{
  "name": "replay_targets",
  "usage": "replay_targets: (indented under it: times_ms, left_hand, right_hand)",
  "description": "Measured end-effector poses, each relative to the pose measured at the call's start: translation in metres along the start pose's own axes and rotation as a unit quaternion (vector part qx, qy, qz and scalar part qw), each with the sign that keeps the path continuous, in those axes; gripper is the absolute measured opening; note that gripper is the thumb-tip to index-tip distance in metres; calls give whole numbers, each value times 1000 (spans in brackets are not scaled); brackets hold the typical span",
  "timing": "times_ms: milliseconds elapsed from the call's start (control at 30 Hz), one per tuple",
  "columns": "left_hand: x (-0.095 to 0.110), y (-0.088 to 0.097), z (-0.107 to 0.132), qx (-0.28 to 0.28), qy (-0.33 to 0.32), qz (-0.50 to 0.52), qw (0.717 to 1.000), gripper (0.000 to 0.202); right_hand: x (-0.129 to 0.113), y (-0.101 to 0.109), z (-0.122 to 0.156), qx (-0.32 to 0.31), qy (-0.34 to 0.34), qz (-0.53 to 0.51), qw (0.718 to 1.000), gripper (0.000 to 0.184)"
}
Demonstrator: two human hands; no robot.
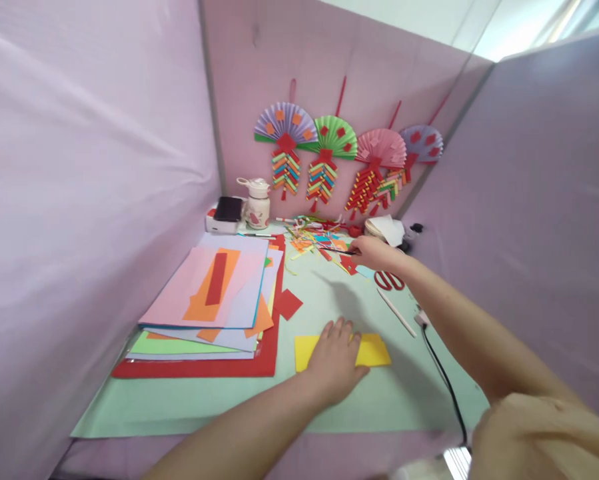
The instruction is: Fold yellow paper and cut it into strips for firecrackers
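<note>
My left hand (335, 360) lies flat with its fingers stretched out on a yellow paper rectangle (374, 350) on the pale green mat (219, 407). My right hand (376, 253) is stretched far forward, its fingers pinched on a thin dark pen-like stick (336, 251) that points left over a heap of coloured paper scraps (312, 240). Red-handled scissors (389, 281) lie just under my right wrist, and a white stick (396, 312) lies on the mat beside them.
A stack of coloured paper sheets (214, 300) fills the left of the mat, with a red square (288, 303) beside it. Paper fan decorations (329, 153) hang on the pink back wall. A white teapot (256, 200), a small dark-topped device (226, 213) and a black cable (444, 380) are present.
</note>
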State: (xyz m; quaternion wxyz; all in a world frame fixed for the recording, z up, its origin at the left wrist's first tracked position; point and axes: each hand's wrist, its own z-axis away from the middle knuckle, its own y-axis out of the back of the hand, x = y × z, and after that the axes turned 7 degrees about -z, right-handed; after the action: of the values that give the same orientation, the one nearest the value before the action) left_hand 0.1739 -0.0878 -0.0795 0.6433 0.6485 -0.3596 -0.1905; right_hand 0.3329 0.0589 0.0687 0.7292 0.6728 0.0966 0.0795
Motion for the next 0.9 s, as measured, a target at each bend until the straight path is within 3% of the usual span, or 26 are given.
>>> replay_targets:
  times_ms: [67,200,367,567,900]
  left_hand:
    - [-1,-2,0,-2,-7,-8,1000,63]
    - [-4,-2,-1,-21,-44,-9,999,66]
    - [-6,3,2,-76,-154,-20,985,59]
    - [-4,15,14,-107,-231,-30,967,67]
    - [-2,17,18,-109,-262,-60,957,76]
  right_hand:
    - [12,-25,50,24,13,-74,997,24]
    - [38,-82,157,67,-38,-234,969,25]
    - [56,-136,248,107,-74,-236,963,31]
    - [41,-153,291,105,-55,-233,965,40]
    - [22,-149,307,78,-4,-237,968,39]
